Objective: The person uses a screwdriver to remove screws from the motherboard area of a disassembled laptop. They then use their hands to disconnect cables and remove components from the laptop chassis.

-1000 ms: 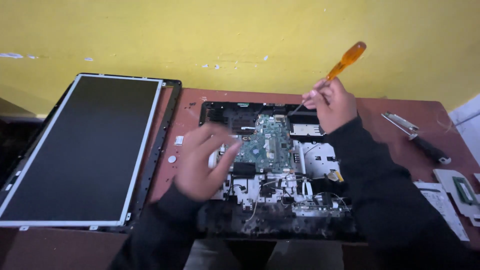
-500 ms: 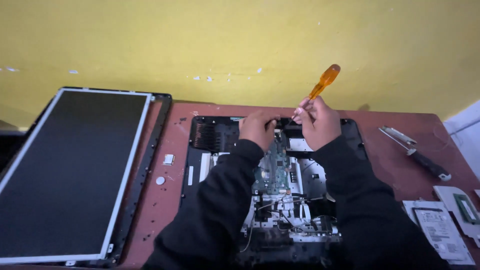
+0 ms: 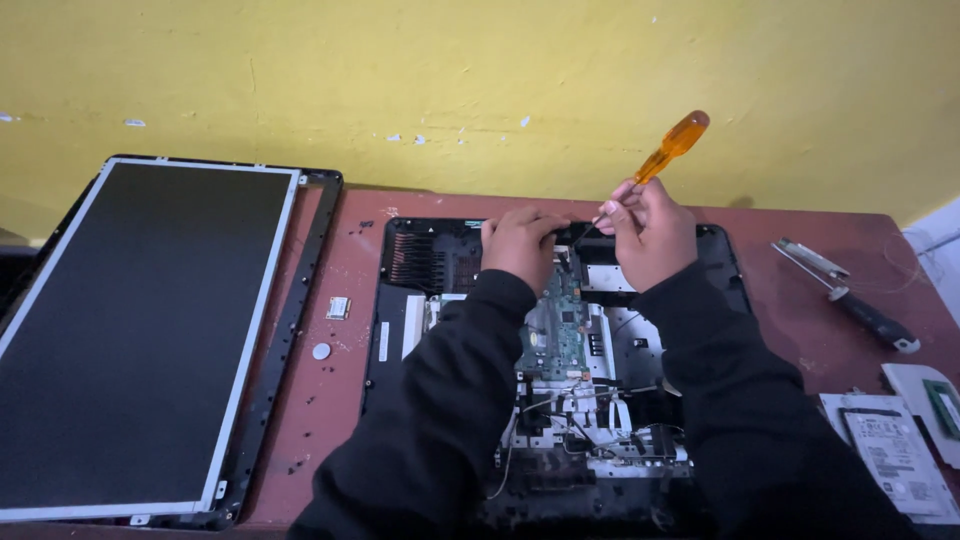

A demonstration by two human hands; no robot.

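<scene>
Orange-handled screwdriver (image 3: 668, 150) clamped in right hand (image 3: 648, 232), tip angled onto far edge of opened computer (image 3: 560, 330) on table (image 3: 345, 265); left hand (image 3: 520, 245) curled beside, steadying; screen panel (image 3: 140, 330) set aside left.

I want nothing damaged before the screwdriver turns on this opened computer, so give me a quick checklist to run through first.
1. Right hand gripping the orange-handled screwdriver: ok.
2. Left hand resting on the chassis top edge: ok.
3. Tip seated in a screw: cannot tell, hidden between the hands.
4. Green circuit board free of the tip: ok.
5. Display panel set aside to the left: ok.
6. Loose wires away from the tip: ok.
</scene>
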